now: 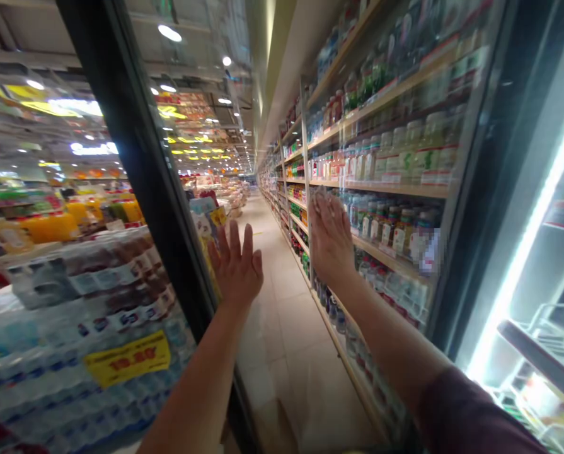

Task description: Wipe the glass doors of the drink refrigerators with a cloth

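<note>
glass door (pixel 284 302) stood straight ahead of the person, filling the middle of the view between a sales display on the left and a lit cooler cabinet on the right, its dark frame (pixel 135 151) running aslant down the left side of the pane. the left hand (pixel 237 268) was raised toward the glass near that frame, back of the hand to the camera, fingers stretched out and spread, thumb pointing inward. the right hand (pixel 331 243) was held up a little higher on the other side of the pane, flat and unclenched, its fingers straight and close together; its fingertips were blurred, and whether either palm fully touched the glass could not be told. a dark purple sleeve (pixel 471 413) covered part of the right arm. beyond the hands showed a pale tiled floor (pixel 286 321) and long shelves (pixel 380 186) lined with drink bottles (pixel 399 154). left of the frame, shrink-wrapped bottle packs (pixel 97 277) were stacked, with a yellow price sign (pixel 129 358) bearing red figures at their front. at the far right, a bright strip light (pixel 530 265) slanted beside a wire rack (pixel 541 359).
</note>
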{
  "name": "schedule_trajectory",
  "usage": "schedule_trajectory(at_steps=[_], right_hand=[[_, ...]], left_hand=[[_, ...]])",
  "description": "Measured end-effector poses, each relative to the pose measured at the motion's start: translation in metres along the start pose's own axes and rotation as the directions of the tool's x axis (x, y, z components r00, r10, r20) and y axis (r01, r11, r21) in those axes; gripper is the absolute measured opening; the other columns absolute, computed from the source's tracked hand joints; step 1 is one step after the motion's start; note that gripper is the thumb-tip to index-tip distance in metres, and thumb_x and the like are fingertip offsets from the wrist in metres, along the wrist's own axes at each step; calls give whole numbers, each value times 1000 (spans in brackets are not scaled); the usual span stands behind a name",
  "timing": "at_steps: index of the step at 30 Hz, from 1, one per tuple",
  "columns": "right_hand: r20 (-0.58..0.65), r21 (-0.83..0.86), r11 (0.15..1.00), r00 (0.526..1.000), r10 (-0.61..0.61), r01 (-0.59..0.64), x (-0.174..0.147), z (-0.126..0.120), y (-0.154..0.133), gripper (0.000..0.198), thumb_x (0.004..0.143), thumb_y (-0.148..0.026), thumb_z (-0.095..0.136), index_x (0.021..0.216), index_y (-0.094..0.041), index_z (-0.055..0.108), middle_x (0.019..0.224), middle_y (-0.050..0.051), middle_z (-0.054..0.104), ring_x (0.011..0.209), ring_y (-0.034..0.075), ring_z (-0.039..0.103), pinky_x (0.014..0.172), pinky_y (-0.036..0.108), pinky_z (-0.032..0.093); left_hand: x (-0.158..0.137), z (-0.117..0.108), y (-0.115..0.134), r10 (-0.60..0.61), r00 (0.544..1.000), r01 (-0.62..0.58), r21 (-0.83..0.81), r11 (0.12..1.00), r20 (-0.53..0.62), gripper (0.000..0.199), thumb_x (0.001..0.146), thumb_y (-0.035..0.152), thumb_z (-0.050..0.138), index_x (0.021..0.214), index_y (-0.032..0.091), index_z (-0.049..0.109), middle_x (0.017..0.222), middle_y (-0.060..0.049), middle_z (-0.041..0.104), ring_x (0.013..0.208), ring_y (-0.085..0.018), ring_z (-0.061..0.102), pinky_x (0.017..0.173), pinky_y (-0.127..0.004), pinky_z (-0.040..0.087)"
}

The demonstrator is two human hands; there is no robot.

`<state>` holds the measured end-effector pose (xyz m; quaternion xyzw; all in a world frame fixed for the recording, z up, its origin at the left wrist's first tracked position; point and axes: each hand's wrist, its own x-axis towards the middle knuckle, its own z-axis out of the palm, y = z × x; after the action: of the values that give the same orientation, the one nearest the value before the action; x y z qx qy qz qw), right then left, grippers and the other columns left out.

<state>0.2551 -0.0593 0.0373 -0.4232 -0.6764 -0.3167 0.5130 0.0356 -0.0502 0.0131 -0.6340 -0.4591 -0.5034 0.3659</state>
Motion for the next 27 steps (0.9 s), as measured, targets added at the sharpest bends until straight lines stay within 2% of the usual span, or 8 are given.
schedule_trajectory(at_steps=[3, 8, 12, 15, 18, 20, 22, 27], right_hand=[[21, 64, 990, 991, -129, 128, -19, 17, -27, 66, 97, -12, 38, 162, -19, 29, 169, 3, 30, 161, 26, 10, 130, 51, 22], [93, 162, 870, 871, -483, 465, -82, 29, -28, 53, 95, -11, 44, 146, -19, 55, 162, 1, 43, 157, 20, 25, 129, 41, 26], [61, 40, 988, 986, -152, 150, -61, 3, 21, 61, 100, -13, 36, 160, -23, 35, 164, 4, 41, 158, 22, 22, 130, 47, 23], [-68, -19, 990, 988, 137, -139, -59, 1, 31, 64, 103, -20, 34, 165, -24, 18, 168, 8, 32, 160, 28, 16, 128, 56, 25], [-19, 8, 1000, 1000, -8, 8, -99, 17, 13, 66, 100, -18, 38, 164, -21, 23, 164, 9, 39, 159, 27, 18, 128, 51, 26], [117, 73, 960, 954, -276, 269, -128, 22, 9, 63, 98, -15, 43, 160, -25, 36, 159, 5, 48, 156, 21, 29, 129, 43, 26], [200, 85, 930, 909, -367, 357, -143, 17, 27, 58, 97, -15, 45, 154, -30, 46, 153, 2, 55, 151, 18, 38, 129, 40, 24], [-87, -95, 988, 990, 113, -121, -137, -8, 101, 60, 102, -21, 42, 161, -25, 32, 162, 12, 42, 157, 29, 26, 125, 57, 29]], left_hand=[[-1, -1, 0, -14, 1000, 14, 6, 1000, 5, 58, 105, 43, 33, 159, 22, 38, 168, -12, 26, 160, -30, 6, 130, -61, 3], [-1, 0, -1, -8, 1000, 8, 18, 1000, 0, 58, 105, 43, 33, 159, 23, 38, 167, -12, 30, 160, -28, 6, 130, -58, 3], [0, 0, 1, -20, 1000, 20, -4, 1000, -6, 59, 105, 46, 31, 159, 23, 37, 167, -12, 30, 160, -29, 7, 130, -59, 4], [0, -1, 2, -30, 999, 30, 3, 1000, 14, 61, 105, 48, 30, 161, 23, 34, 169, -10, 25, 160, -29, 7, 130, -59, 6], [0, -1, 1, -19, 1000, 19, 11, 1000, 1, 61, 105, 48, 31, 161, 24, 33, 169, -8, 25, 160, -28, 5, 131, -58, 3], [0, 0, 0, -16, 1000, 16, 12, 1000, -8, 60, 105, 47, 32, 161, 25, 34, 169, -8, 26, 160, -27, 3, 131, -58, 1], [0, 1, -1, -23, 1000, 23, 9, 1000, -7, 60, 105, 47, 32, 161, 25, 34, 169, -8, 25, 160, -28, 3, 131, -59, 0], [0, 3, 0, -36, 999, 36, 11, 999, -4, 60, 104, 46, 35, 161, 25, 33, 170, -8, 23, 160, -27, 3, 132, -57, -1]])
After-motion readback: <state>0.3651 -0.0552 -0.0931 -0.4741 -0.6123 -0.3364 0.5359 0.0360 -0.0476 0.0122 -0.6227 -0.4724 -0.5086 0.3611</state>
